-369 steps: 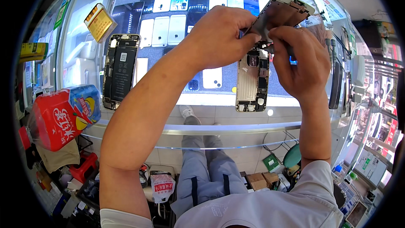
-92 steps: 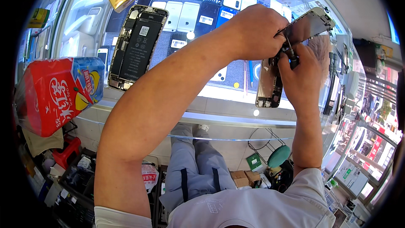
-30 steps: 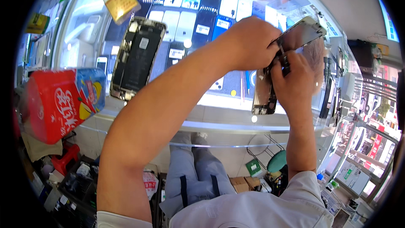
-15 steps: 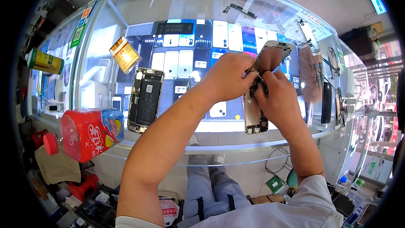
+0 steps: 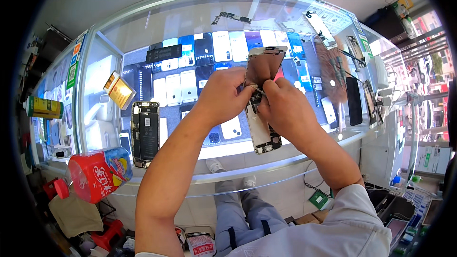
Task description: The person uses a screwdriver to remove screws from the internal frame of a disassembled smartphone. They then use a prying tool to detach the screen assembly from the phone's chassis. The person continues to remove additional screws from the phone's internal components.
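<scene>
An opened phone is held above the glass counter, its screen panel [image 5: 267, 63] tilted up from the phone body [image 5: 258, 128]. My left hand [image 5: 218, 96] is closed on the left edge of the panel, thumb near the joint between the two parts. My right hand [image 5: 289, 107] pinches at that same joint, its knuckles along the right side of the body. The fingers cover whatever small part lies between them. A second opened phone [image 5: 145, 135], its black battery showing, lies left of my left forearm.
Left on the counter are a cigarette pack [image 5: 120, 90], a red-capped drink bottle [image 5: 102, 173] and a yellow-green can [image 5: 45, 107]. A loose battery [image 5: 164, 53] and circuit board [image 5: 233, 17] lie farther back. Screwdrivers [image 5: 340, 69] and a black phone [image 5: 353, 101] are right. Boxed phones show under the glass.
The view has shifted, so the counter and most things on it appear farther left. Both hands keep their hold at the phone's joint, with the screen panel still raised.
</scene>
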